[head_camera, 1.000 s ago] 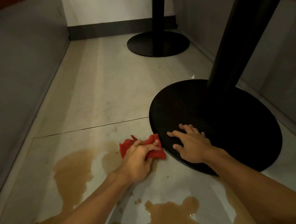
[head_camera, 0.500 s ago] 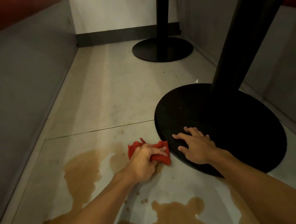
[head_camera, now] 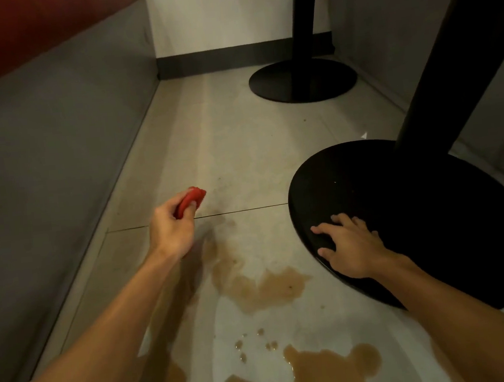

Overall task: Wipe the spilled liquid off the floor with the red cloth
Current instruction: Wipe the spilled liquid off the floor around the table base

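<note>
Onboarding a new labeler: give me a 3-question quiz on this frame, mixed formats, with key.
1. True or false: the left hand presses the cloth flat on the spill.
2. Multiple choice: the right hand rests on A) the near table base, B) the far table base, C) the wall.
3. Fill in: the biggest brown puddle lies ___ the camera than the cloth.

Key: 1 false, the cloth is bunched in the fist, beyond the brown patches. 2 A. 3 nearer.
</note>
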The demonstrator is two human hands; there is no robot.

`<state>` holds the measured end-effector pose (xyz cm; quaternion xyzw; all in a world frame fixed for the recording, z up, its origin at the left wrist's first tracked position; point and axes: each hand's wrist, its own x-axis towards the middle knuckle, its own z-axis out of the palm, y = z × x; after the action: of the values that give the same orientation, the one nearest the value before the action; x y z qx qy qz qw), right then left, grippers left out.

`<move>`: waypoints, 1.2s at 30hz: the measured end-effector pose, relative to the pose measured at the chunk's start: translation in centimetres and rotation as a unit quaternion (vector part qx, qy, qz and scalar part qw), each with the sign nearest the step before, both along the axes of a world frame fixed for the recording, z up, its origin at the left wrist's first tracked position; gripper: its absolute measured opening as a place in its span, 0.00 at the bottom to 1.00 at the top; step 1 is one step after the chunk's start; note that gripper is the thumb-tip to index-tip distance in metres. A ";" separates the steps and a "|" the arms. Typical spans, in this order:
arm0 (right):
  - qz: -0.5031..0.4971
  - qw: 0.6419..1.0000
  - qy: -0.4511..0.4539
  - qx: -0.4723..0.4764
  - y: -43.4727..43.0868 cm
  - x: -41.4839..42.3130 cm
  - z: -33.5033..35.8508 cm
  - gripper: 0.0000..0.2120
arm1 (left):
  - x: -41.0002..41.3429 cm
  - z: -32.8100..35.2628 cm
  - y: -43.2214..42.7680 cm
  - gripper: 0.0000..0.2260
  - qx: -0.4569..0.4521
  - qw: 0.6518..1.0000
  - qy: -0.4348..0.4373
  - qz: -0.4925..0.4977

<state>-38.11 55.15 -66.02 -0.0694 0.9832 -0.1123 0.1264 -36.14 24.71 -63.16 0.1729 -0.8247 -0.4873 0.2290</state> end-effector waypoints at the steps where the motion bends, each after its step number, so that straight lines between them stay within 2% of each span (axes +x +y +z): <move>1: -0.003 1.000 -0.002 -0.002 0.0 0.0 -0.1 0.26 | -0.7 -0.5 -0.3 0.12 -0.028 0.999 -0.036 0.007; 4: -0.009 1.000 0.002 0.001 -0.2 0.1 -0.4 0.26 | -2.2 -2.8 1.0 0.14 -0.111 0.977 -0.178 -0.036; 6: -0.012 1.000 0.007 0.003 -0.3 0.1 -0.4 0.26 | -2.8 -3.2 3.1 0.14 -0.188 0.955 -0.222 -0.059; 8: -0.013 1.000 0.007 0.006 -0.3 0.0 -0.2 0.26 | -3.5 -2.9 5.4 0.14 -0.200 0.954 -0.205 -0.086; 11: -0.018 1.000 0.001 0.004 -0.5 0.1 0.1 0.26 | -3.5 -2.9 9.1 0.14 -0.154 0.954 -0.191 -0.173; 14: -0.020 1.000 -0.009 -0.001 -0.3 0.3 0.6 0.27 | -1.9 -4.0 11.4 0.15 -0.178 0.929 -0.168 -0.278; 18: -0.021 1.000 -0.011 -0.006 -0.3 0.4 0.6 0.27 | -0.7 -4.7 9.8 0.19 -0.232 0.899 -0.161 -0.335; 20: -0.019 1.000 -0.006 -0.007 -0.1 0.4 0.5 0.27 | -0.9 -4.3 7.9 0.20 -0.230 0.905 -0.156 -0.322; 23: -0.018 1.000 -0.012 -0.009 0.2 0.3 0.7 0.26 | -0.4 -3.4 2.9 0.18 -0.229 0.927 -0.165 -0.247; 29: -0.019 1.000 -0.013 0.005 -0.1 0.5 0.8 0.25 | 5.7 -2.9 -8.7 0.18 -0.194 0.938 -0.258 -0.130; 36: -0.013 0.999 -0.034 0.010 -0.2 0.7 1.3 0.25 | 12.4 -3.5 -8.6 0.17 -0.141 0.960 -0.218 -0.099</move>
<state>-37.39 54.92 -64.72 -0.0510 0.9803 -0.1061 0.1586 -23.70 16.11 -66.70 0.1583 -0.9281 -0.3365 0.0160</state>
